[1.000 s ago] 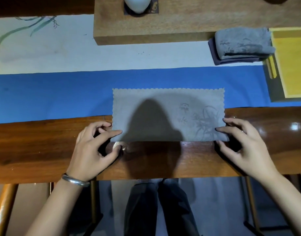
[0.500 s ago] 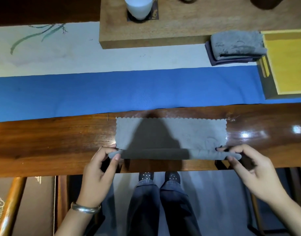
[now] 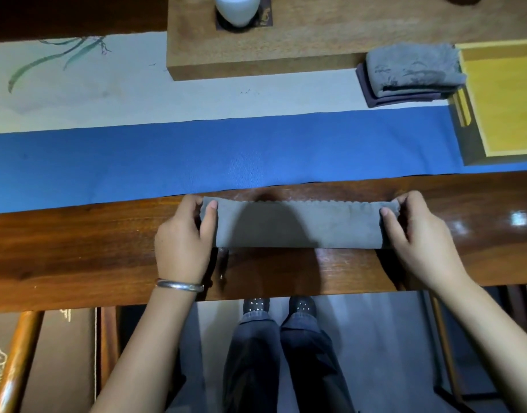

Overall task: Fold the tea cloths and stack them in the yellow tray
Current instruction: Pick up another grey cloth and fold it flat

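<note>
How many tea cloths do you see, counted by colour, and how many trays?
Grey tea cloths: 2, one held by both hands, one folded on the pile
Dark purple tea cloths: 1
Yellow trays: 1
Total: 4

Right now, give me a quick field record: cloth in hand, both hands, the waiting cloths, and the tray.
cloth in work: grey tea cloth, folded into a long narrow strip on the wooden table
left hand: pinches the strip's left end
right hand: pinches the strip's right end
waiting cloths: folded pile beside the tray, overlapping its left edge
yellow tray: no cloth on the visible floor; right part out of frame
</note>
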A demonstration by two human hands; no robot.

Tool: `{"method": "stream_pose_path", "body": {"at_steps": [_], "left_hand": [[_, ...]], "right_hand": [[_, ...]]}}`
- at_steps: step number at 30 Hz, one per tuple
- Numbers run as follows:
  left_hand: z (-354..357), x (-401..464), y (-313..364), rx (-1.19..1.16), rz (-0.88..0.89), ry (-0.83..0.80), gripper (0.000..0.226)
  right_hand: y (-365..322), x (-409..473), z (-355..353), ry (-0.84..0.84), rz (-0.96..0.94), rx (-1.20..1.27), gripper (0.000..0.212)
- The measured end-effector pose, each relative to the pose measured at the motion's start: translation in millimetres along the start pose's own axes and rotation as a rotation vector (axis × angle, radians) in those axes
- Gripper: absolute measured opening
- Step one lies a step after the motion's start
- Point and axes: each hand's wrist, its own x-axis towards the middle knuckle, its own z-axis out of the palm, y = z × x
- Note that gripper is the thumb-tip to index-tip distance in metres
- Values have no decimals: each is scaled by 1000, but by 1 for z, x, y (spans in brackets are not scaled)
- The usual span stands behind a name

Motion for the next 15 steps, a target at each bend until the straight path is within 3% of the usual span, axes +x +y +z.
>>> {"method": "stream_pose_path", "body": {"at_steps": [9,15], "left_hand": [[11,10,1,115,24,8,23],[13,8,2,185,18,22,25]], "right_hand": [[-12,1,19,159,110,-158,15],[-11,3,23,169,119,-201,17]]}}
